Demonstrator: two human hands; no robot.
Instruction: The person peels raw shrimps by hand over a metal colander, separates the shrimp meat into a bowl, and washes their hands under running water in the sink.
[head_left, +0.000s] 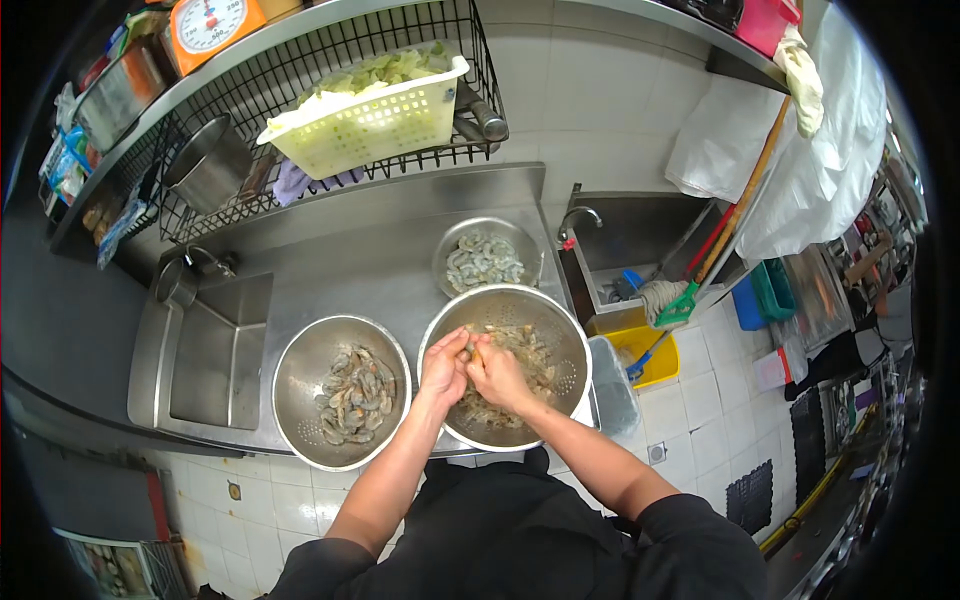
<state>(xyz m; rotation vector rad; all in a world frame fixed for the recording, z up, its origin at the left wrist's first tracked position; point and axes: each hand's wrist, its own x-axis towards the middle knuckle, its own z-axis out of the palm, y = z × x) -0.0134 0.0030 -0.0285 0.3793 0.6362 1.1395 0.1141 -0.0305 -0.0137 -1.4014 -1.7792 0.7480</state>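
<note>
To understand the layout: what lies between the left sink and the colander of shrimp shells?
In the head view, a steel colander of unpeeled shrimp, and bare counter beside the sink.

Observed attire comprises a plain black fabric top with short black sleeves that leave both forearms bare.

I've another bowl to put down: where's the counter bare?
The steel counter is bare behind the perforated silver bowl of grey shrimp, between the rectangular steel sink basin and the small silver bowl of pale shrimp. Crowded: its right end, where the large silver bowl of brownish shells, under the left hand and right hand, overlaps the small bowl in view.
</note>
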